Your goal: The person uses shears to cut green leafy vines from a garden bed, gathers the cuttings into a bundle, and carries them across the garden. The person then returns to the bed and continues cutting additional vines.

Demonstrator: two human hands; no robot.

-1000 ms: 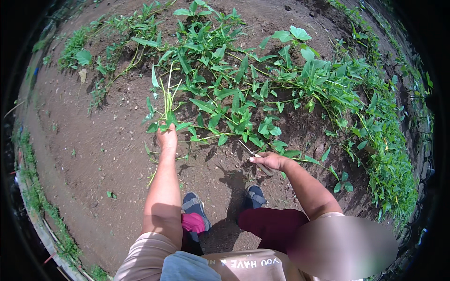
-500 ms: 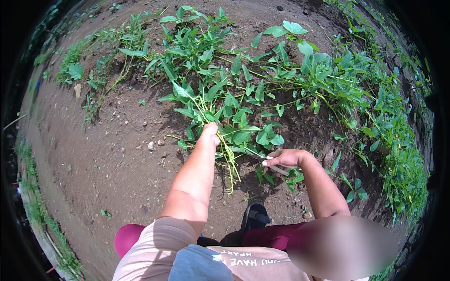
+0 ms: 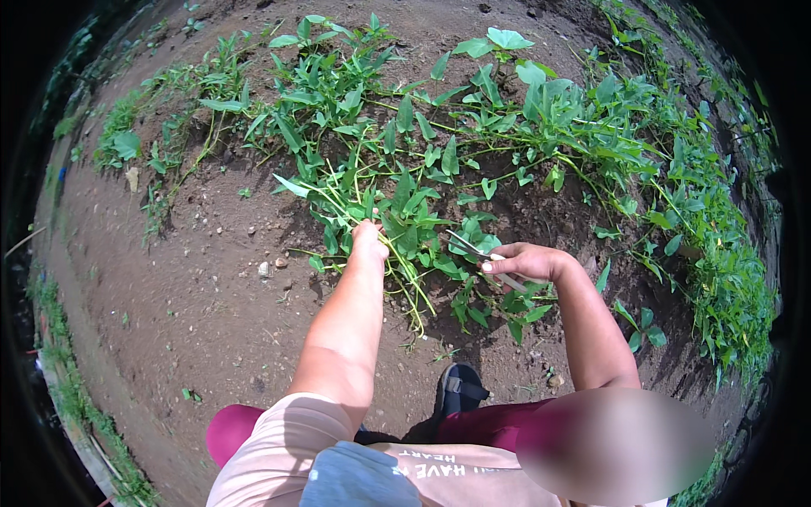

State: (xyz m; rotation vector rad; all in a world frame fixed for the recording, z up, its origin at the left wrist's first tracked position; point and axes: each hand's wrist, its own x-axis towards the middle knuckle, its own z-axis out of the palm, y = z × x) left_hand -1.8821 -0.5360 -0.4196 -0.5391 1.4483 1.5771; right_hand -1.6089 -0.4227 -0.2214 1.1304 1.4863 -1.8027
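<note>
A bunch of leafy green stems is gripped in my left hand, its pale cut ends hanging toward me and its leaves pointing away. My right hand is closed around scissors with thin metal blades and pale handles. The blades point left toward the leaves beside the bunch and look slightly parted. Under and beyond both hands, low vines with arrow-shaped leaves spread over the soil. Part of the scissors' handles is hidden by my fingers.
Brown soil with small stones lies to the left. Denser greenery runs along the right side. My dark sandal stands on the soil below the hands. A grassy edge curves along the far left.
My left hand has shifted slightly left with the bunch. The scissors have risen a little, and their blades show more clearly among the leaves.
</note>
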